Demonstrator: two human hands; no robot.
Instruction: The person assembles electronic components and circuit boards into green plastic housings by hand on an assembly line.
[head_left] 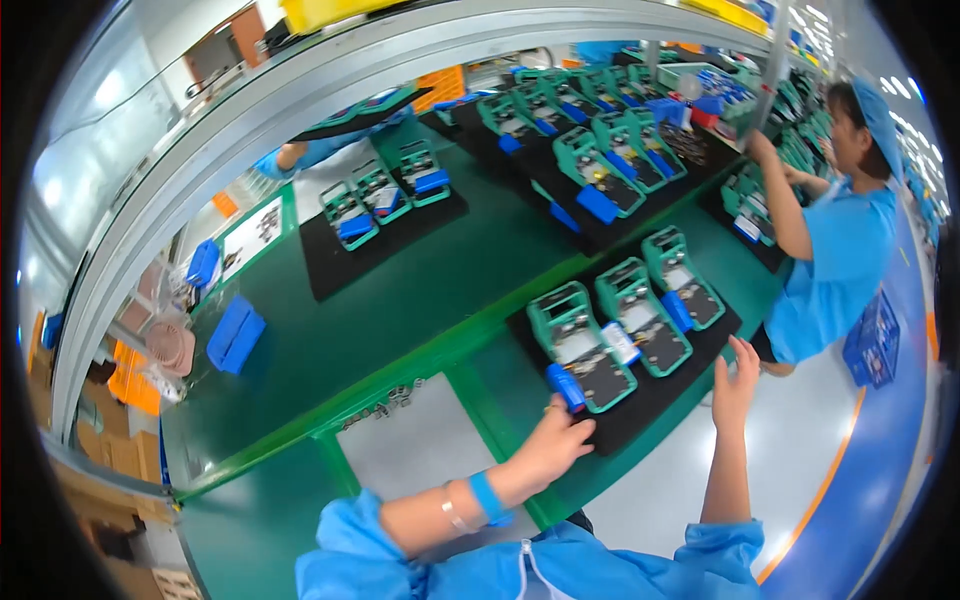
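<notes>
In the head view, the left hand point(548, 447) is at the lower centre of the frame, its fingers loosely curled by the lower end of a blue block point(566, 388); I cannot quite tell whether they grip the block, the edge of the black mat point(640, 400) or nothing. The right hand point(735, 385), right of centre, has its fingers parted and empty, just beside that mat. Three green-framed housings point(645, 318) lie in a row on the mat, right of centre, over the green surface point(250, 540). Each looks stiff and moderately light, best taken by its outer rails, away from delicate-looking fittings inside. The block seems smooth, perhaps slippery, suiting a grip across its sides; the mat looks pliable.
</notes>
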